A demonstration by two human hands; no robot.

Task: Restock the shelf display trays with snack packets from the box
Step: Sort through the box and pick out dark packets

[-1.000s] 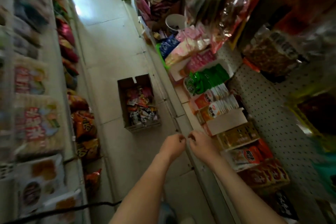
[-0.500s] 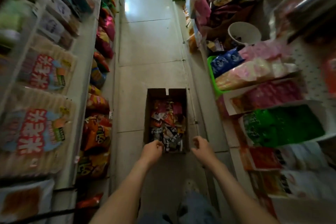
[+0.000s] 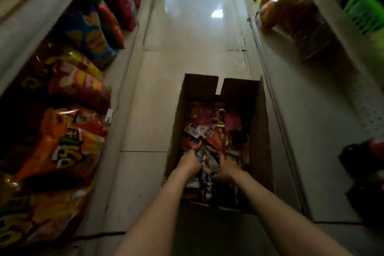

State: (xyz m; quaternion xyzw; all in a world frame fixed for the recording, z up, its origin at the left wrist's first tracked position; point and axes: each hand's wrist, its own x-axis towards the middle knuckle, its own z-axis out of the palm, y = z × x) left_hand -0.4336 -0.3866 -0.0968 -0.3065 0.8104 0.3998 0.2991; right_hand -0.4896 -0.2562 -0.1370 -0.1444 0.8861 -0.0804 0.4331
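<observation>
The box stands open on the aisle floor between the shelves, within reach of both arms, probably so the snack packets inside can be lifted out by the handful. The left hand is sunk into the near end of the heap, fingers curled round a few packets. The right hand lies on the heap just beside it, and blur hides whether its fingers grip anything. The packets are small, glossy and crinkled, in red, pink, orange and black-and-white, loosely jumbled.
</observation>
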